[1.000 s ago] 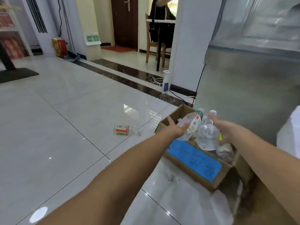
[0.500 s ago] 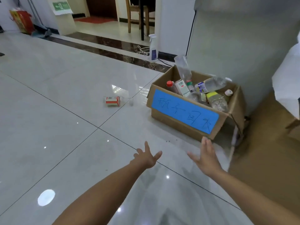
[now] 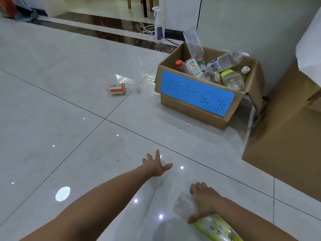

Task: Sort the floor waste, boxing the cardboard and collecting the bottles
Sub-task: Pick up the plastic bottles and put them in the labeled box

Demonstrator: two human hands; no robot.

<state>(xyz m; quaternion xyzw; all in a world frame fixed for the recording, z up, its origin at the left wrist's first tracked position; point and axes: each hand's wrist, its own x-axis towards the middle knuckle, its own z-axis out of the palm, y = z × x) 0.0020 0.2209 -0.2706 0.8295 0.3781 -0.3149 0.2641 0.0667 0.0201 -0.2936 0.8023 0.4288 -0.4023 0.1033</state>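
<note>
A cardboard box [image 3: 191, 108] with a blue handwritten label stands on the tiled floor at the upper right and holds several plastic bottles [image 3: 224, 62]. A clear bottle with a yellow-green label [image 3: 213, 226] lies on the floor at the bottom right. My right hand [image 3: 205, 201] lies across its clear middle, fingers curled over it. My left hand [image 3: 156, 165] hovers over bare tile in the lower centre, fingers spread, holding nothing. Another bottle with a red and white label [image 3: 117, 89] lies on the floor left of the box.
A large flat brown cardboard sheet [image 3: 284, 145] lies on the floor right of the box. A white spray bottle [image 3: 159, 26] stands by the wall behind, next to a cable. A white-covered surface [image 3: 311, 49] juts in at the right edge.
Both hands dropped bottles into the box and pulled back. My right hand has since come down onto the yellow-green labelled bottle near me; my left hand stays empty and spread.
</note>
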